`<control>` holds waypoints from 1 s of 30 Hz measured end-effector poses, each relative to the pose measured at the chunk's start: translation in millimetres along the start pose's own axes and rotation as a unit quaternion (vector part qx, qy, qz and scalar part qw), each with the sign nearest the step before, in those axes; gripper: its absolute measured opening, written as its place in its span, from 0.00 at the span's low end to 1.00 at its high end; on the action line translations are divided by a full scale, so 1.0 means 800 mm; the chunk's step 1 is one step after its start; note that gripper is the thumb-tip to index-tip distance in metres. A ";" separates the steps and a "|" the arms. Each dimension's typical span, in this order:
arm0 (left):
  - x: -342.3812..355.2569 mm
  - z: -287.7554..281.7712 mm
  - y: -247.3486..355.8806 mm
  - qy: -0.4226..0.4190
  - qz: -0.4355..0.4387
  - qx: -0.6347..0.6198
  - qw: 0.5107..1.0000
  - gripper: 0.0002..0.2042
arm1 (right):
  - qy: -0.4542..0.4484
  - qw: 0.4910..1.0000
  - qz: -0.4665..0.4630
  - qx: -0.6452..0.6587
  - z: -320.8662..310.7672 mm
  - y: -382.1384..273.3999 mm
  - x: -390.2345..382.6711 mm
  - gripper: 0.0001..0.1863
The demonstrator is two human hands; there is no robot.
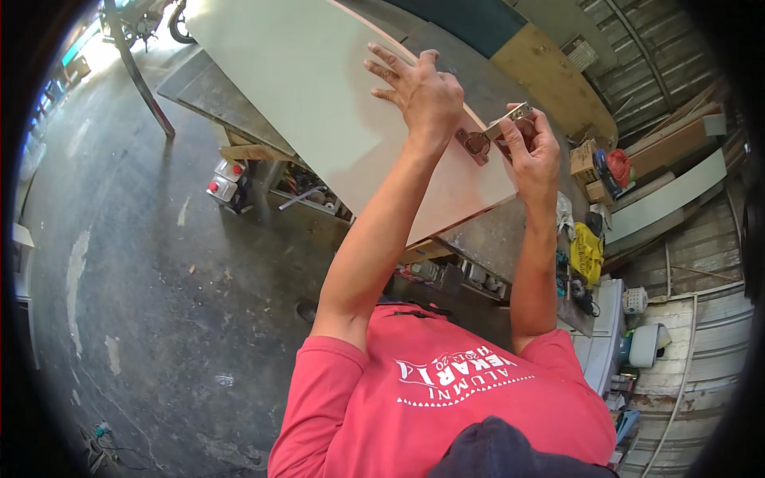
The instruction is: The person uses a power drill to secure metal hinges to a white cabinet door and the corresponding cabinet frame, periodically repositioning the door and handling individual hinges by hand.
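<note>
A large pale board [319, 151] lies slanting across a workbench. My left hand [422, 88] rests near the board's far edge, fingers stretched out and spread, holding nothing. Close to the board's right corner sits a metal cabinet hinge [476, 146], its cup plate against the pale face. The hinge's arm juts out past the edge. My right hand [532, 147] pinches that arm between thumb and fingers. Part of the hinge is hidden behind the fingers of this hand.
Beneath the board is the grey workbench [488, 237], with tools on a shelf below. Cardboard boxes [584, 162], a yellow bag [587, 251] and long planks stand at the right. A metal post [139, 72] rises at the upper left, near a machine with red buttons [225, 185].
</note>
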State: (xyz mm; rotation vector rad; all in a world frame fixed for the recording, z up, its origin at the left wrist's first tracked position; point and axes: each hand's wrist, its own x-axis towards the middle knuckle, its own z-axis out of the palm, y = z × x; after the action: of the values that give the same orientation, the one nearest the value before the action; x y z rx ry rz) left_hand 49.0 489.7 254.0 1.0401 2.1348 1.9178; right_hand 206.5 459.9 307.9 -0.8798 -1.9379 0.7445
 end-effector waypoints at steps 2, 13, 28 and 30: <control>0.000 0.001 -0.001 0.008 0.001 -0.003 1.000 0.20 | 0.001 0.999 -0.010 -0.033 0.003 -0.001 0.000 0.15; 0.000 -0.007 0.001 -0.008 -0.011 -0.004 1.000 0.19 | -0.017 0.889 -0.370 -0.271 0.019 -0.017 -0.019 0.22; -0.009 -0.052 -0.003 -0.007 -0.003 -0.040 0.999 0.17 | 0.014 0.870 -0.014 -0.492 0.057 -0.053 -0.064 0.20; -0.010 -0.060 -0.003 0.000 0.005 -0.048 0.999 0.17 | 0.018 0.870 -0.029 -0.491 0.063 -0.058 -0.067 0.19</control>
State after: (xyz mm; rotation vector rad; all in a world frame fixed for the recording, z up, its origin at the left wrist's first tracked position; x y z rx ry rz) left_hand 30.2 445.0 258.8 1.0358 2.0199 2.0026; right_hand 169.3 382.1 296.6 -1.3816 -2.2769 -0.3887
